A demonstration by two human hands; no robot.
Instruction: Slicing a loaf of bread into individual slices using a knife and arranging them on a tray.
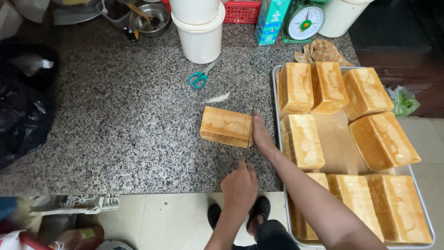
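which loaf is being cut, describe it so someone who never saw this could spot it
On the speckled granite counter, look just left of the metal tray full of golden loaves. One loaf lies alone on the bare stone, with the right hand against its right end and the left hand holding a knife there. It is the only loaf off the tray.

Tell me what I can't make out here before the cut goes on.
All in the head view:
- Loaf: its right end is hidden by the right hand.
- Knife: seen edge-on, a thin line; its handle is buried in the left hand.
- Tray: near corner cut off by the bottom edge, partly covered by the right forearm.
- Scale: top cropped, dial too small to read.
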